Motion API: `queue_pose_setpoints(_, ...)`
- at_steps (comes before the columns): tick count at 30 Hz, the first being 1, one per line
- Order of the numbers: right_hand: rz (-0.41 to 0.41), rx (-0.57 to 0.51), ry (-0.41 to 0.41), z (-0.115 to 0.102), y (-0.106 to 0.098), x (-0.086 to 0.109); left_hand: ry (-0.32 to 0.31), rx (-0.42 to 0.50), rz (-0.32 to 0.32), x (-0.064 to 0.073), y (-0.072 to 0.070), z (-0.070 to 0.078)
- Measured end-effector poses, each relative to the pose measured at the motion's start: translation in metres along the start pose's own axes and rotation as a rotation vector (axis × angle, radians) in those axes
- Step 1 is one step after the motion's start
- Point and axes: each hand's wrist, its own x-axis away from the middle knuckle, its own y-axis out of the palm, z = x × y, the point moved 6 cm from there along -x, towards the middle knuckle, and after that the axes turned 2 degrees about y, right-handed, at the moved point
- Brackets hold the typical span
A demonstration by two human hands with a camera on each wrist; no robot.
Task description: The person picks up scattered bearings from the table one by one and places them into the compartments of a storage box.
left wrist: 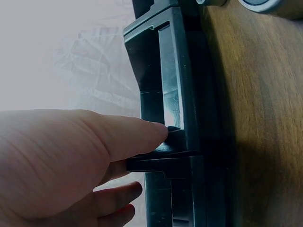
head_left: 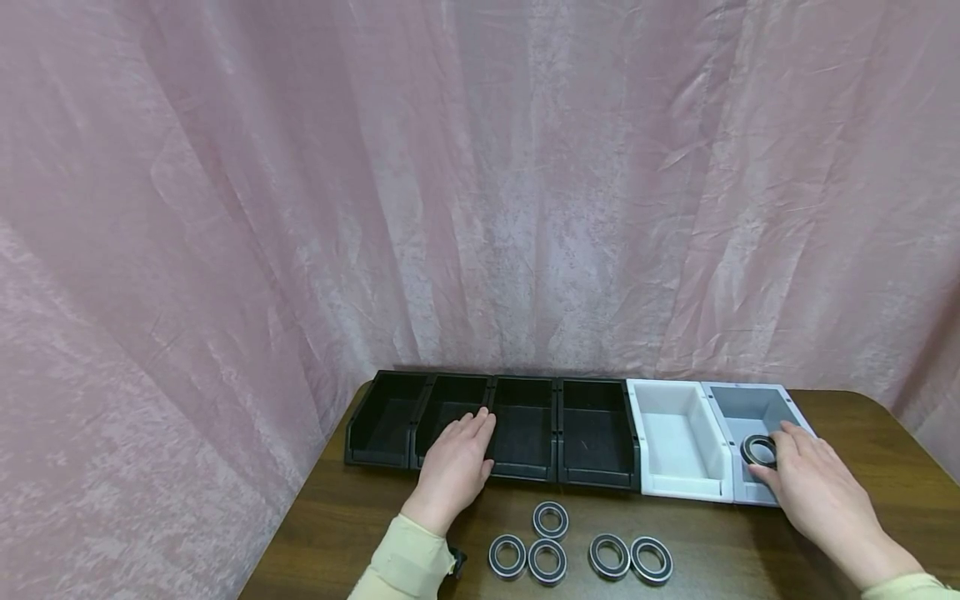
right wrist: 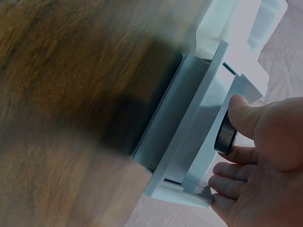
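Note:
My right hand [head_left: 813,487] pinches a ball bearing [head_left: 747,454] between thumb and fingers, holding it over the light grey bin [head_left: 752,403] at the right end of the row. In the right wrist view, the dark outer edge of this bearing [right wrist: 226,135] shows above the grey bin's front lip. With fingers extended, my left hand [head_left: 456,462] reaches over the front of the black bins [head_left: 523,414] and grips nothing. In the left wrist view, its thumb lies at the front wall of a black bin [left wrist: 173,85], near a divider; contact is unclear.
Several bearings lie flat on the wooden table [head_left: 337,517] before the bins: a group of three with one bearing [head_left: 492,557], and a pair with another bearing [head_left: 594,557]. A white bin [head_left: 678,425] stands between black and grey ones. A pink curtain [head_left: 480,183] hangs behind.

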Motion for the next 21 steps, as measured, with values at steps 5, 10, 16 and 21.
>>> queue_pose_setpoints(5,0.039,0.003,-0.042,0.0004,0.0032,-0.0002,-0.001,-0.003,-0.002,0.0005,0.0004,0.0)
queue_pose_setpoints(10,0.065,0.012,-0.072,0.0015,0.0062,0.0004,-0.003,0.0,-0.007,0.0011,0.0014,0.0)
queue_pose_setpoints(16,0.07,0.049,-0.095,-0.0004,0.0068,-0.0023,-0.002,-0.002,0.003,0.0009,0.0019,-0.0005)
queue_pose_setpoints(21,0.025,0.088,-0.076,0.0001,0.0083,-0.0056,0.003,-0.006,0.01,0.0003,0.0018,-0.0002)
